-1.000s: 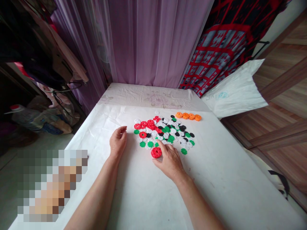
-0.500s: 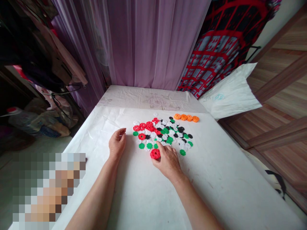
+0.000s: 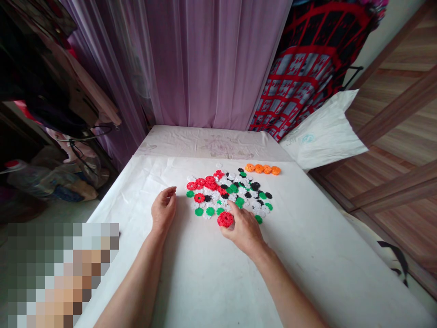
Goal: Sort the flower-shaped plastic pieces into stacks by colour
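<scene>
My right hand (image 3: 244,228) pinches a cluster of red notched plastic discs (image 3: 225,219) between thumb and fingers, just in front of the pile. The pieces look stacked or joined into a thick round shape. My left hand (image 3: 164,207) rests on its side on the table left of the pile, fingers loosely curled and holding nothing. Between and beyond the hands lie several loose notched discs: red discs (image 3: 199,197) mostly at the left, with green discs (image 3: 210,211), white discs (image 3: 215,195) and black discs (image 3: 255,186) mixed in.
A row of orange disc clusters (image 3: 259,169) lies behind the pile at right. The table (image 3: 205,282) has a white cover. A white bag (image 3: 324,132) stands at its right edge; purple curtains (image 3: 205,64) hang behind. A plastic bottle (image 3: 20,171) is off to the left.
My right hand has raised the red cluster slightly and tilted it, with its fingers closer round it. The left hand stays in place while the whole view shifts a little.
</scene>
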A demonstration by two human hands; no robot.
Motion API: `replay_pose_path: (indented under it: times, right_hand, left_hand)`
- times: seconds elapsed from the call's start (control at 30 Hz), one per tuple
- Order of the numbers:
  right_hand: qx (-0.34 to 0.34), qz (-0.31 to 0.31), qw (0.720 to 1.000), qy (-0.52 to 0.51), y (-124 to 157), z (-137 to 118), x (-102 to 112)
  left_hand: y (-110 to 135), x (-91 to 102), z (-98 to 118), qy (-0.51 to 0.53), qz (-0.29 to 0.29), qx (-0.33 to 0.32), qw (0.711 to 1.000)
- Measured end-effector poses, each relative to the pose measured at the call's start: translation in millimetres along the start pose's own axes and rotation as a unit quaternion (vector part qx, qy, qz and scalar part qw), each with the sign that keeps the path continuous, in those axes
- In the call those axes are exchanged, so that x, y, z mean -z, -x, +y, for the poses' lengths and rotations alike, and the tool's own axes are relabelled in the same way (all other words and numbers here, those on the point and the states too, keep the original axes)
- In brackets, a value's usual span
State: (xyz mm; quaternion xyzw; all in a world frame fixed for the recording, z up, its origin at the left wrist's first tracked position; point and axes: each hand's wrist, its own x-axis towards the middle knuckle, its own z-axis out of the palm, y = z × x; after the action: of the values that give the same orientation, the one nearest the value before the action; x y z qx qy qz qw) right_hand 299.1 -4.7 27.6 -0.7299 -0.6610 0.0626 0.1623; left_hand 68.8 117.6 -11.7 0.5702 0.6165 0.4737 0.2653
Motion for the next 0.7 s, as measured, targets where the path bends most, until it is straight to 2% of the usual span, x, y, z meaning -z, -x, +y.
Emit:
replay_pose_path:
  times: [0.13,0.3,0.5,0.7]
  right_hand:
    - [-0.034,0.018,0.999,0.003,-12,27,19]
    - [-0.083,0.051,0.995,0.038,-38,77,38]
    - [-0.169,0.042,0.982,0.079,-74,141,45]
    - [-0.246,0.044,0.963,0.103,-105,187,48]
  left_hand:
    - [0,1.3,0,-0.01,-0.006,-0.008,1.0]
    - [0,3.7,3,-0.044,-0.013,0.015,0.999]
    - [-2,6.0,1,-0.059,-0.017,0.011,0.998]
    - [-6,8.9,-10,-0.083,-0.023,0.003,0.996]
